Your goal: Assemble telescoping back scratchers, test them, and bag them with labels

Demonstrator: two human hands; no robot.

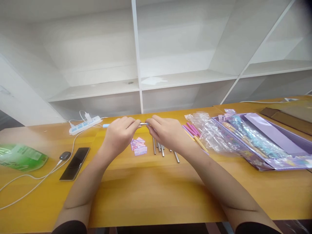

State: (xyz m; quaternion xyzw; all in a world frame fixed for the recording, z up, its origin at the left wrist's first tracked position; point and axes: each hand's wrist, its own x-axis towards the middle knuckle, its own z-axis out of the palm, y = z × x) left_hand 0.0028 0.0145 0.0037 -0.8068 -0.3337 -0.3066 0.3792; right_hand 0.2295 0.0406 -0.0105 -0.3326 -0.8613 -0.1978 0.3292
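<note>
My left hand (121,131) is closed around a slim light blue pen (105,125), whose rounded end sticks out to the left. Between the two hands a short silver metal part (142,123) of it shows. The fingers of my right hand (163,130) pinch the other end, where a speck of blue is visible; the rest is covered by the fingers. Just beyond the left wrist lie small printed purple-pink cards (138,146). Several silver metal tubes (162,150) rest on the table under and beside my right hand. Pink sticks (193,129) and a yellow stick (201,144) lie past the right wrist.
Crumpled clear plastic bags (212,133) lie beside a purple box (260,164) holding wrapped blue and yellow items. A phone (74,164), white cables, a power strip (85,124) and a green bag (23,157) occupy the left side. White shelving (140,87) rises behind the table.
</note>
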